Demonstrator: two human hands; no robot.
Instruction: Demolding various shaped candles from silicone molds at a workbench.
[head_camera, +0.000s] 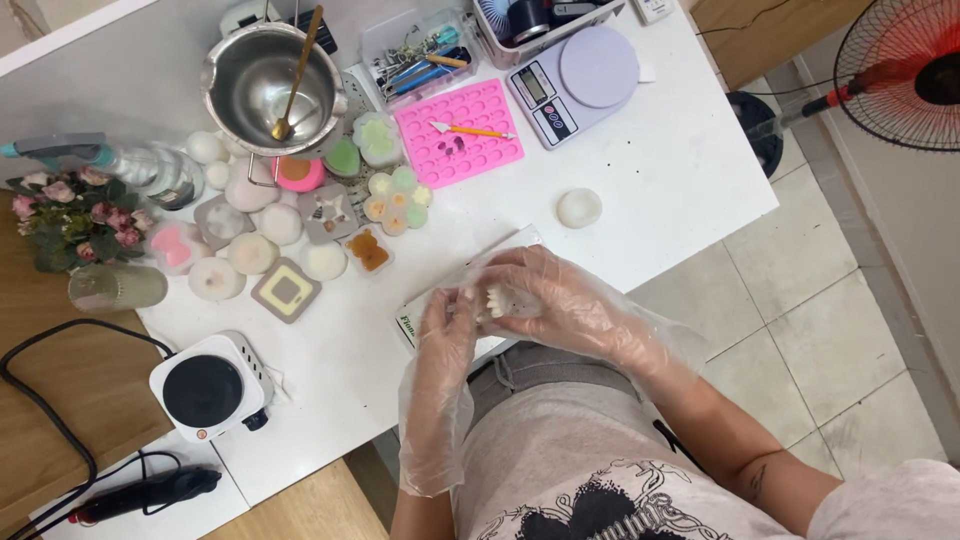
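Overhead view of a white worktop (660, 170). Both hands wear loose clear plastic gloves and meet at its near edge. The right hand (560, 295) curls over a small white moulded piece (493, 300) and grips it; the left hand (447, 330) pinches the piece's other side with narrowed fingers. The piece hangs just above a flat packet (415, 318) lying at the near edge. Along the left side stand many filled silicone moulds (290, 225) in pink, green and white, below a steel pot (265, 85) with a spoon in it. A pink tray mould (460, 130) and a digital scale (575, 80) sit toward the far edge; a white disc (579, 207) lies alone near the right edge; a small hot plate (205, 390) occupies the near left corner. Risk, as judged: the slack gloves may slip, so the piece could drop or chip; crowded moulds could be knocked.
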